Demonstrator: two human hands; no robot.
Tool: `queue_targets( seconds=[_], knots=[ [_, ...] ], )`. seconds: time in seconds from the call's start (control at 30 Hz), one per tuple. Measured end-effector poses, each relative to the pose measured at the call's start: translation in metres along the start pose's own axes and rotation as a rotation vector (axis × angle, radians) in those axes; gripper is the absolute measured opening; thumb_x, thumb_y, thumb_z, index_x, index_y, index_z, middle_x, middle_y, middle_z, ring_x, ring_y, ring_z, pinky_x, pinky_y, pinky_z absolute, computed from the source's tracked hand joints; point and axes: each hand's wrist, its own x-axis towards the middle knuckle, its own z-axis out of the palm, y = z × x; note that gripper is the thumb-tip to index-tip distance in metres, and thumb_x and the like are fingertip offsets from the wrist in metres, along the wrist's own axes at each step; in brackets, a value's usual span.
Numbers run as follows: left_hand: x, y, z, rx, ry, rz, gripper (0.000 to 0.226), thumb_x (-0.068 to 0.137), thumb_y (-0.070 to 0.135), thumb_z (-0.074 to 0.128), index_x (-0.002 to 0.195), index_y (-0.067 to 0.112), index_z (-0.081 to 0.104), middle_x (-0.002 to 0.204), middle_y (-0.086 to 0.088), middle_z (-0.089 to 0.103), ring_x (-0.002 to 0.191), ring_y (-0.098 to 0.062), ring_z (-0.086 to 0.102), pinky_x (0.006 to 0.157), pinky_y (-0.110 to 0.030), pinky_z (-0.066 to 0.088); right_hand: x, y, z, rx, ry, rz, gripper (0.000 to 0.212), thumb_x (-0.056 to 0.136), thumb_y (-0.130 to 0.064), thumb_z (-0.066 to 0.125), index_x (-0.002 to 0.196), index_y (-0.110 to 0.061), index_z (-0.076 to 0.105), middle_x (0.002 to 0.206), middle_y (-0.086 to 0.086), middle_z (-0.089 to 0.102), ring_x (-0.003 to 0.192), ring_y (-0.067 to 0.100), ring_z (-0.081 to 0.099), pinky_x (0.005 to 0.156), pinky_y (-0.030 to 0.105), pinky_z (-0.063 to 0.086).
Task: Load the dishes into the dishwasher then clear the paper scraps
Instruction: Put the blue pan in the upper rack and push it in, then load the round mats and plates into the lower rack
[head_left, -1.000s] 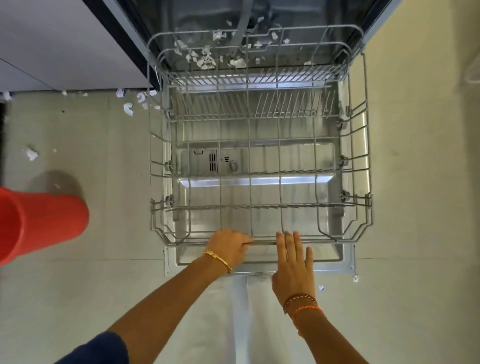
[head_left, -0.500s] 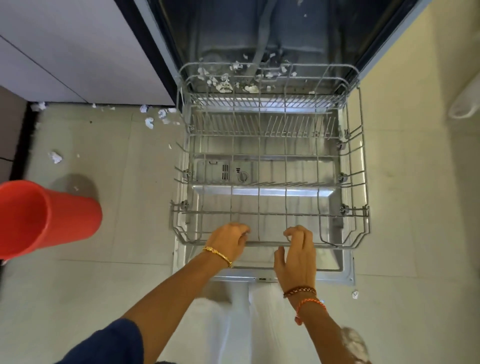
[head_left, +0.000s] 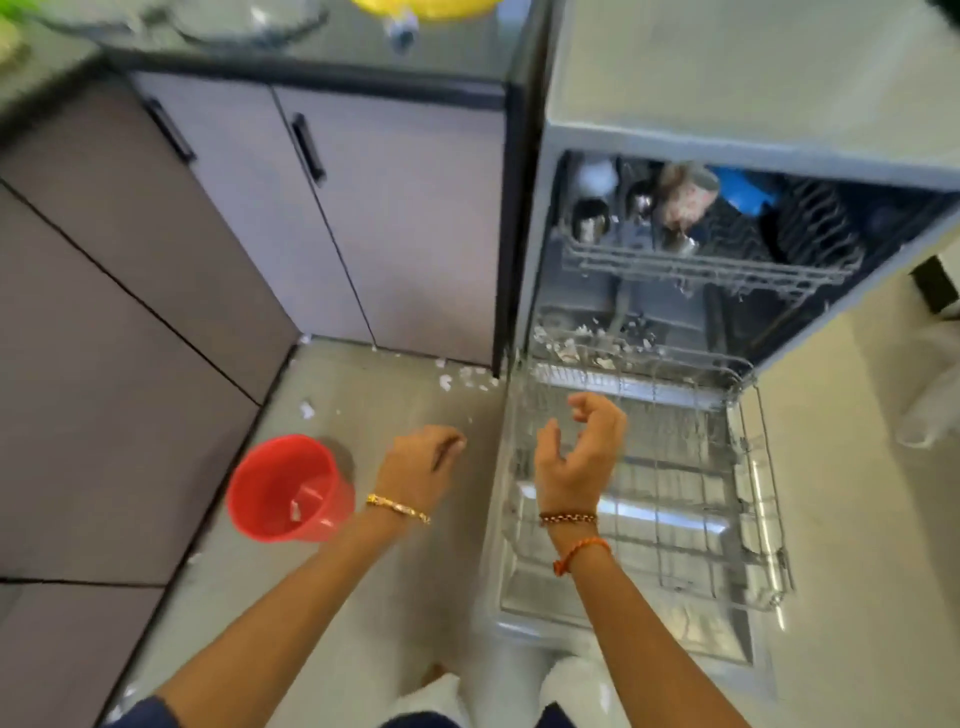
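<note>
Head view shows both my hands free over the floor in front of the open dishwasher (head_left: 675, 130). My left hand (head_left: 423, 462) hangs with fingers loosely curled, holding nothing, near the red bucket (head_left: 283, 491) that stands on the floor by the cabinet. My right hand (head_left: 582, 447) hovers above the near left corner of the pulled-out lower rack (head_left: 675, 519), fingers relaxed and half bent, gripping nothing.

Dishes (head_left: 685, 202) already sit in the upper rack (head_left: 701, 270), blurred. Paper scraps (head_left: 566, 351) lie along the far edge of the lower rack and at the tub's mouth; more scraps (head_left: 462, 379) are scattered on the floor at the cabinet's foot, and one piece lies inside the bucket.

I judge the scraps feather-light, soft and easily torn, possibly damp and clinging to the wire. I'd pinch them singly with fingertips, or gather the floor ones into a cupped palm, then drop them in the bucket.
</note>
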Motion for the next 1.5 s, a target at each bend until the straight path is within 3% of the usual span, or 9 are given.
queue_targets(
  seconds=[0.07,0.17,0.3,0.5,0.7,1.0,1.17,1.33,1.5],
  knots=[
    [0.005,0.001,-0.038,-0.100,0.119,-0.051,0.046,0.081,0.039,0.044,0.084,0.002,0.071,0.079,-0.012,0.070,0.068,-0.020,0.065,0.065,-0.027,0.048,0.009,-0.035,0.015,0.051,-0.022,-0.038,0.027,0.073,-0.016,0.045,0.099,-0.015,0.049,0.092,0.004,0.045,0.083,0.005,0.038,0.080,0.004,0.033],
    [0.036,0.005,-0.090,-0.255,0.284,-0.126,0.019,0.087,0.016,0.058,0.096,0.002,0.067,0.087,-0.004,0.065,0.069,-0.004,0.056,0.072,-0.019,0.047,0.038,-0.080,0.045,0.152,-0.071,-0.112,0.023,0.074,-0.020,0.047,0.097,-0.021,0.049,0.094,-0.001,0.046,0.081,0.003,0.040,0.079,0.002,0.034],
    [0.092,0.011,-0.137,-0.387,0.528,-0.146,0.019,0.089,0.009,0.057,0.106,0.004,0.062,0.099,-0.003,0.062,0.090,-0.014,0.058,0.083,-0.026,0.048,0.093,-0.121,0.080,0.243,-0.164,-0.175,0.026,0.077,-0.018,0.055,0.095,-0.035,0.047,0.098,-0.017,0.047,0.083,-0.004,0.047,0.074,0.004,0.038],
    [0.192,-0.016,-0.184,-0.558,0.669,-0.236,0.027,0.091,0.018,0.058,0.114,0.006,0.058,0.110,-0.006,0.060,0.101,-0.016,0.055,0.086,-0.030,0.045,0.188,-0.154,0.173,0.353,-0.146,-0.100,0.025,0.069,-0.046,0.050,0.094,-0.041,0.050,0.094,-0.017,0.055,0.076,0.008,0.053,0.063,0.015,0.044],
    [0.365,-0.056,-0.251,-0.729,0.772,-0.330,0.024,0.093,0.015,0.050,0.116,0.010,0.053,0.110,-0.003,0.055,0.100,-0.014,0.050,0.071,-0.014,0.041,0.318,-0.165,0.311,0.385,-0.345,0.035,0.026,0.081,-0.005,0.067,0.100,-0.021,0.058,0.091,-0.001,0.062,0.064,-0.001,0.055,0.054,0.007,0.043],
    [0.485,-0.118,-0.308,-0.650,0.886,-0.492,0.034,0.093,0.019,0.051,0.127,0.011,0.050,0.133,-0.007,0.049,0.122,-0.022,0.045,0.102,-0.034,0.036,0.404,-0.173,0.459,0.349,-0.712,0.230,0.054,0.083,-0.011,0.066,0.132,-0.005,0.044,0.131,0.014,0.050,0.098,0.019,0.051,0.086,0.028,0.039],
    [0.527,-0.174,-0.337,-0.570,0.843,-0.610,0.041,0.093,0.022,0.052,0.132,0.012,0.045,0.139,-0.007,0.043,0.128,-0.025,0.040,0.106,-0.039,0.032,0.428,-0.162,0.538,0.192,-0.775,0.301,0.076,0.080,-0.026,0.071,0.141,-0.006,0.031,0.146,0.015,0.034,0.132,0.030,0.037,0.109,0.043,0.031],
    [0.558,-0.211,-0.359,-0.829,0.611,-0.806,0.048,0.092,0.023,0.054,0.137,0.012,0.039,0.144,-0.011,0.036,0.130,-0.030,0.037,0.105,-0.039,0.031,0.440,-0.162,0.578,-0.045,-0.693,0.289,0.075,0.078,-0.031,0.071,0.139,-0.006,0.036,0.144,0.012,0.040,0.130,0.029,0.039,0.110,0.042,0.031],
    [0.583,-0.245,-0.379,-1.058,0.716,-0.917,0.044,0.090,0.010,0.056,0.131,0.003,0.044,0.127,-0.015,0.049,0.115,-0.032,0.046,0.101,-0.040,0.036,0.460,-0.165,0.590,-0.151,-0.750,0.307,0.062,0.083,-0.031,0.067,0.135,-0.008,0.044,0.138,0.009,0.048,0.124,0.026,0.045,0.106,0.036,0.035]
  ],
)
